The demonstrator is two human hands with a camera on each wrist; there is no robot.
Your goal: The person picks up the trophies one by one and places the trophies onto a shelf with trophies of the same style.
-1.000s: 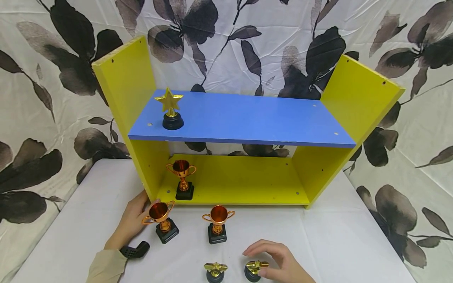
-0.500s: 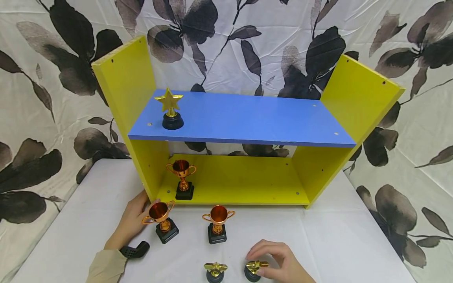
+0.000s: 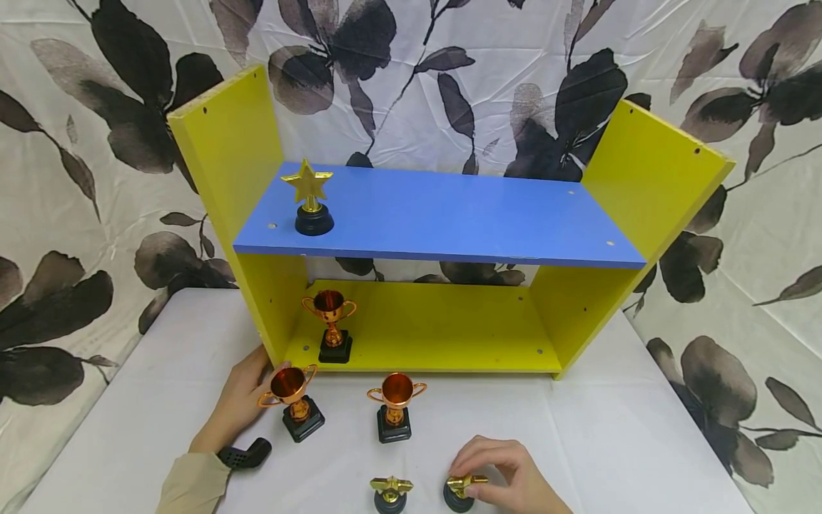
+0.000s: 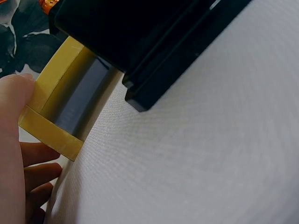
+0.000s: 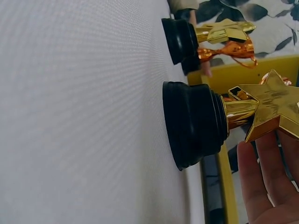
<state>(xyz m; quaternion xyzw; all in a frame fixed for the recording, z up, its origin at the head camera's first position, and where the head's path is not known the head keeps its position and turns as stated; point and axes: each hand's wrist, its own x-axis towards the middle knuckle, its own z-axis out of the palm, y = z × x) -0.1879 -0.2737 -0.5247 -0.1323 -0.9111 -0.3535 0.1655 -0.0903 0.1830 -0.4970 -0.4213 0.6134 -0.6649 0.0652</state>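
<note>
Plainly upright on the white tabletop [image 3: 526, 421], long axis vertical and star uppermost, the gold star trophy [image 5: 239, 112] is pinched by the right hand [image 3: 514, 475], while the left hand [image 3: 247, 389] grips a shelf [image 3: 449, 328] bearing a bronze cup trophy [image 3: 332, 335] and second star trophy [image 3: 311, 203], the right-wrist view cropping the pinched star.

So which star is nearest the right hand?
The rightmost star, on the table: the right hand curls around it. The left table star and shelf star stand apart.

Beige L sleeve [image 3: 194, 484], 1 blk bent wrist cam [image 3: 247, 455]
</note>
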